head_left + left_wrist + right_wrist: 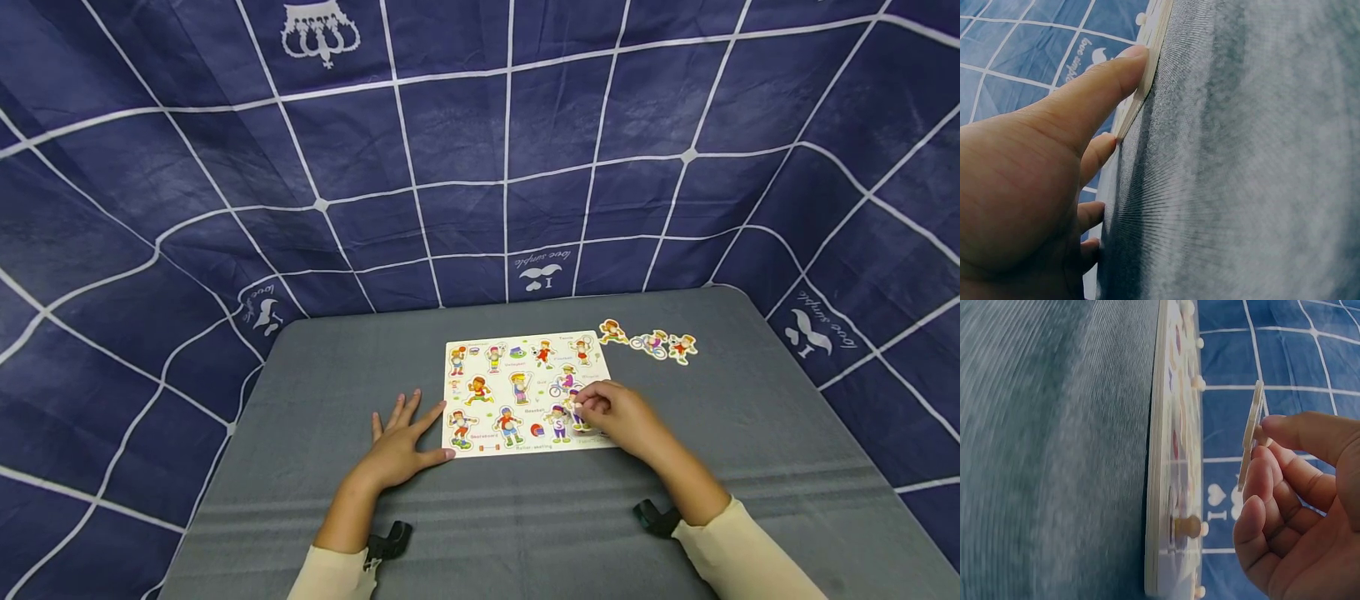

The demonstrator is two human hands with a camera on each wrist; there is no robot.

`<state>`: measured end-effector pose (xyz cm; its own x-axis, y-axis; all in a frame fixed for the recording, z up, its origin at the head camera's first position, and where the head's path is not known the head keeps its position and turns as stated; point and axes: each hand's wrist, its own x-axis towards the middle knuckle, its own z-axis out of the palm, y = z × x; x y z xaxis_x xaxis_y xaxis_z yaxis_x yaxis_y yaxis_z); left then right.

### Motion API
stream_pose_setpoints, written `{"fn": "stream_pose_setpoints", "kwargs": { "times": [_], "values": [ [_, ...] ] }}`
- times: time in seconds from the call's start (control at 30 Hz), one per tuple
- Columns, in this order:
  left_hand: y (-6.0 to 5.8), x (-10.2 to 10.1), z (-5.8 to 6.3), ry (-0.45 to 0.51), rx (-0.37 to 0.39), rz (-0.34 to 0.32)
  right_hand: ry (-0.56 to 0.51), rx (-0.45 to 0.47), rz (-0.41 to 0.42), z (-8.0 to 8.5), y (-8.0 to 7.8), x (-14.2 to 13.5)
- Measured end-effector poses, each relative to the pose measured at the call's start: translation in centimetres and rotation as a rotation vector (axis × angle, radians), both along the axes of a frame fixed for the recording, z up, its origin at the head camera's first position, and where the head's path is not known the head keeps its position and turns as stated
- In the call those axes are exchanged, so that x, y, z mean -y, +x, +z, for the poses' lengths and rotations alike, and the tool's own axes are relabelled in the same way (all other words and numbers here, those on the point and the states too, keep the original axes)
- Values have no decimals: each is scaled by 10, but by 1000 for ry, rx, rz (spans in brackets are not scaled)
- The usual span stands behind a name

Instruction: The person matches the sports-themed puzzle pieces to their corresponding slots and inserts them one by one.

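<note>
In the head view, three painted figure cutouts (655, 343) are lying by the cream wooden board (487, 425) on the grey desk (337, 375), the right hand (618, 417) partly blocking it; in the left wrist view, the spread left hand (1022, 187) is touching its edge; in the right, the right hand is pinching a flat wooden piece (1250, 440) above it.

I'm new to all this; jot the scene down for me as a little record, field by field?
Surface: table under dark grey cloth
Backdrop: navy-blue fabric with white grid lines
Main object: cream rectangular puzzle board printed with cartoon sports figures
Left hand: fingers spread, thumb touching the board's edge
Right hand: pinches a flat wooden puzzle piece by its knob
Held piece: apart from the board
Loose pieces: three colourful cartoon-figure cutouts by the board's far right corner
</note>
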<state>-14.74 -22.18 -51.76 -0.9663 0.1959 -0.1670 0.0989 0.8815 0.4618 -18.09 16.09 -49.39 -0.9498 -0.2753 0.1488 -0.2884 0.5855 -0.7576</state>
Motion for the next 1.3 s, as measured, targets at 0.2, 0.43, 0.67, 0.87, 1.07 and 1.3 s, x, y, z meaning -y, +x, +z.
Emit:
{"fn": "stream_pose_setpoints", "kwargs": {
  "times": [0.2, 0.43, 0.67, 0.87, 1.07, 1.3],
  "values": [
    [-1, -1, 0, -4, 6, -1, -18, -19, 40, -4, 0, 7],
    [0, -1, 1, -5, 17, 6, -25, -46, 56, -9, 0, 11],
    [-1, -1, 2, -4, 28, 16, -30, -99, 91, -16, 0, 17],
    [-2, -1, 1, 0, 33, 14, 2, 1, 70, -16, 0, 17],
    [-2, -1, 0, -10, 36, 13, 24, 30, 53, -19, -4, 19],
    [-2, 0, -1, -6, 32, 10, 57, 81, 73, -19, -5, 22]
  ]
}}
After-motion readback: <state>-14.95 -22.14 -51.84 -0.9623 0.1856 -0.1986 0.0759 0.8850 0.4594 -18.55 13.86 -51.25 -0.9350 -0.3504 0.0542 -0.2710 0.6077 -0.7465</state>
